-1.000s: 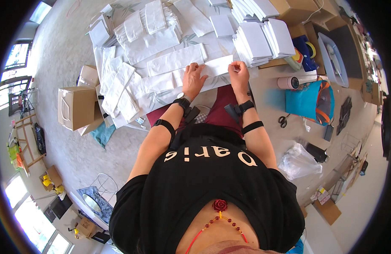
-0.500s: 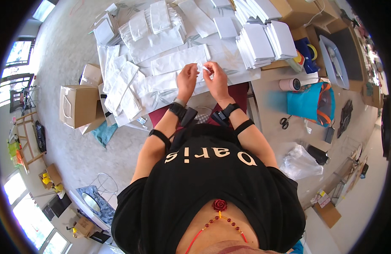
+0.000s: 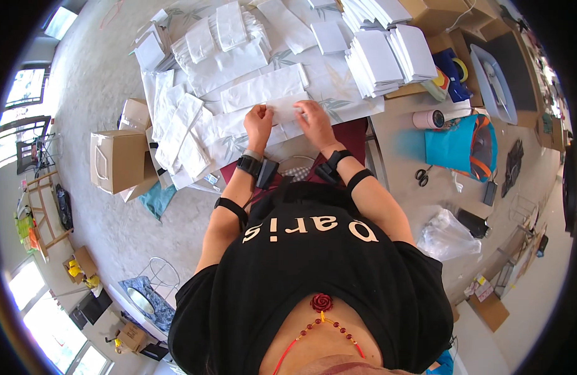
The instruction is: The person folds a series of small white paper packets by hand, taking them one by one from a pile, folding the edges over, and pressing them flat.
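A thin white plastic sleeve [image 3: 283,111] lies across the front of the table, near its edge. At its left part, my left hand [image 3: 258,130] is closed, thumb and fingertips pinching the sleeve's edge. My right hand [image 3: 316,128] rests at the sleeve's right end, fingers stretched out and a little apart, touching it. Just beyond lies another flat white sleeve [image 3: 257,89]. More white sleeves [image 3: 183,134] are piled loosely to the left, and a stack of them [image 3: 223,59] sits further back.
Folded white paper stacks [image 3: 374,62] stand at the back right. Beside the table are a cardboard box with a blue bin [image 3: 493,84], a pink cylinder [image 3: 428,119], a turquoise bag [image 3: 454,147] and scissors [image 3: 421,177]. Cardboard boxes [image 3: 118,159] stand to the left.
My hands have moved apart and slightly nearer to me. Earlier they met, pinching a small white piece between them; now my right fingers have spread out over the sleeve.
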